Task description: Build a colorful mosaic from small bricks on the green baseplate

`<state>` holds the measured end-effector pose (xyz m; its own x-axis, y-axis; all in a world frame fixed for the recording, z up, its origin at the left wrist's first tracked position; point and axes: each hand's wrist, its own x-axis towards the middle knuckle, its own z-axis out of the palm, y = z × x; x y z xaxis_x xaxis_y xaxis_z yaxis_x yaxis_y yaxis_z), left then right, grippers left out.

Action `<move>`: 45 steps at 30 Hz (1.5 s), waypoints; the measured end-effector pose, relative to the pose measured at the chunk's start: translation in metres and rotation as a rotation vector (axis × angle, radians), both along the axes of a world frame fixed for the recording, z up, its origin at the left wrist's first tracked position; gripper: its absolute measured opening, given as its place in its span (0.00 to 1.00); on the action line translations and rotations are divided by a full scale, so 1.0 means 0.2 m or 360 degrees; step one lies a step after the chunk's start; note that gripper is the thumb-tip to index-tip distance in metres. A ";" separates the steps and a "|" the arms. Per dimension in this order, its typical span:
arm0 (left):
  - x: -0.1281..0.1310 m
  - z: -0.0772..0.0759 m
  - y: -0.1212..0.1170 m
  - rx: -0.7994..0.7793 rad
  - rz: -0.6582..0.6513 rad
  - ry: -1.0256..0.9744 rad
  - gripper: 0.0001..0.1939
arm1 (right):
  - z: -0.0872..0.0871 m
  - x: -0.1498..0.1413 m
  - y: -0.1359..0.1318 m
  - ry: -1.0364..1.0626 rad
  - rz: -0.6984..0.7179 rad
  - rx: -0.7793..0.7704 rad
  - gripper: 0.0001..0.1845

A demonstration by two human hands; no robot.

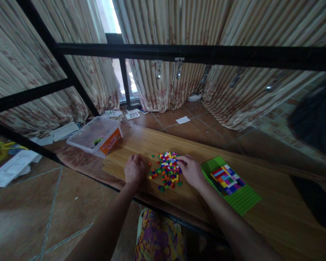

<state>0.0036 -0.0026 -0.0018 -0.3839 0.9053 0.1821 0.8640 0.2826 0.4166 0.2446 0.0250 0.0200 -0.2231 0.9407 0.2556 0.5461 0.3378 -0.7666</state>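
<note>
Your wooden desk (141, 139) runs from the left toward the near right. At its left end sits the clear plastic tub (97, 125), open at the top, with an orange label on its side and a few small greenish pieces inside. Over on the right, the green baseplate (243, 203) lies flat at an angle, carrying a multicoloured patch of bricks (229, 179) and leaving green studs bare around it. A dark flat object (313, 199) lies farther right.

Between the baseplate and your left hand (134, 169) spreads the heap of loose bricks (168, 165), dense on its far side and more scattered on its near side. Your left hand rests on the desk just left of the heap, fingers curled in; whether it holds anything, you cannot tell from here. Your right hand (191, 171) reaches in from the right, thumb and fingers drawn close at the heap's edge, but a brick between them cannot be made out.

You appear to be at the picking-out stage. Taking one piece from that crowd calls for a narrow fingertip pinch and a light touch, since neighbouring bricks could easily scatter. One stray orange brick (150, 164) lies between your left hand and the heap.
</note>
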 end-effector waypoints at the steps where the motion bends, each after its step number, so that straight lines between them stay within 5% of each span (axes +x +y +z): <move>1: 0.00 0.00 0.00 0.0004 0.0001 0.0004 0.11 | 0.00 0.01 -0.03 0.0252 -0.0046 -0.0149 0.10; 6: 0.00 0.01 0.00 -0.0013 0.0005 0.0030 0.13 | 0.01 0.05 -0.22 0.1497 -0.0076 -0.1034 0.14; 10: 0.00 0.00 0.00 -0.0003 0.0018 0.0080 0.13 | 0.07 0.07 -0.31 0.1917 -0.0086 -0.1253 0.12; 17: 0.00 0.01 0.00 0.0030 0.0026 0.0125 0.13 | 0.12 0.08 -0.34 0.1807 -0.0209 -0.1225 0.15; 32: -0.01 -0.01 0.01 0.0032 0.0024 0.0142 0.13 | -0.03 0.04 -0.37 0.1485 -0.0501 -0.1032 0.25; 37: 0.00 0.00 0.01 0.0032 0.0012 0.0129 0.13 | -0.03 0.04 -0.36 0.1707 -0.0431 -0.0979 0.24; 45: 0.00 0.01 0.01 0.0014 0.0022 0.0131 0.13 | -0.03 0.07 -0.37 0.1856 -0.0275 -0.1224 0.18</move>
